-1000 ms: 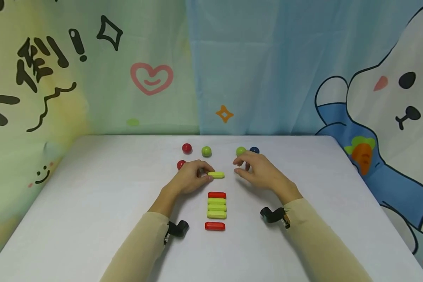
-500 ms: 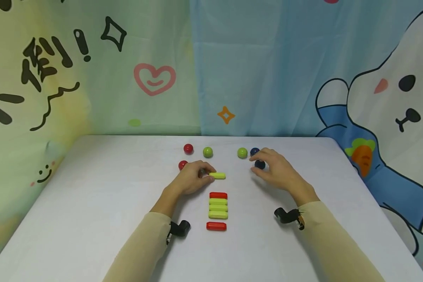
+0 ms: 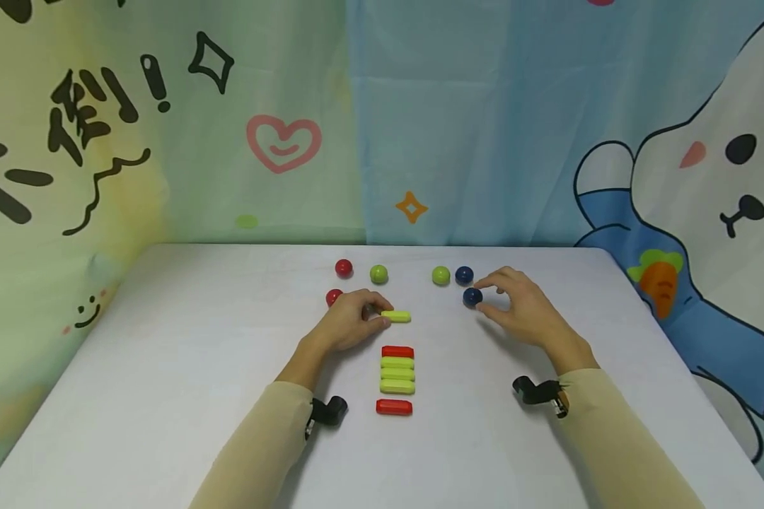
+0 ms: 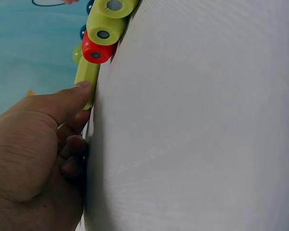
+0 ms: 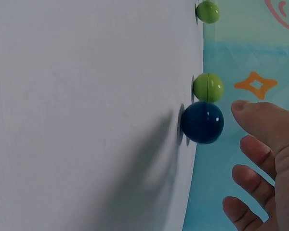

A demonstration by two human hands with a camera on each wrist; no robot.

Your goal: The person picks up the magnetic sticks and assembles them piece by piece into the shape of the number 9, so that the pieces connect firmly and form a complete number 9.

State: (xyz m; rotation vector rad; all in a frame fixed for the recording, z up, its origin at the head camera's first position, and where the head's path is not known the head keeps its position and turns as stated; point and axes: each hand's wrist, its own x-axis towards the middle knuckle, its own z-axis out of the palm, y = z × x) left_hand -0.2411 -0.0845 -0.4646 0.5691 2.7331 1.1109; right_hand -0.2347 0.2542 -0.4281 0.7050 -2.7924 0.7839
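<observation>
In the head view my left hand [image 3: 346, 322] pinches a yellow-green magnetic rod [image 3: 397, 317] by its left end, thumb in front. The left wrist view shows the thumb lying along the same rod [image 4: 88, 72]. My right hand [image 3: 523, 307] is just right of a dark blue ball [image 3: 472, 297], its thumb and fingers spread. In the right wrist view the thumb stands apart from the blue ball [image 5: 203, 122]. Nearer me lies a row of rods side by side: a red rod [image 3: 397, 351], then yellow-green rods [image 3: 397, 374]. Another red rod [image 3: 394, 407] lies separately in front.
Along the back of the white table [image 3: 165, 367] sit a red ball [image 3: 344, 268], a green ball [image 3: 378, 274], another green ball [image 3: 441, 276] and a second blue ball [image 3: 464, 276]. A further red ball [image 3: 334, 297] is partly behind my left hand. A printed curtain [image 3: 420, 127] hangs behind.
My right hand has moved right, uncovering the front blue ball, which half a second ago showed between its thumb and fingers. My left hand keeps its pinch on the yellow-green rod.
</observation>
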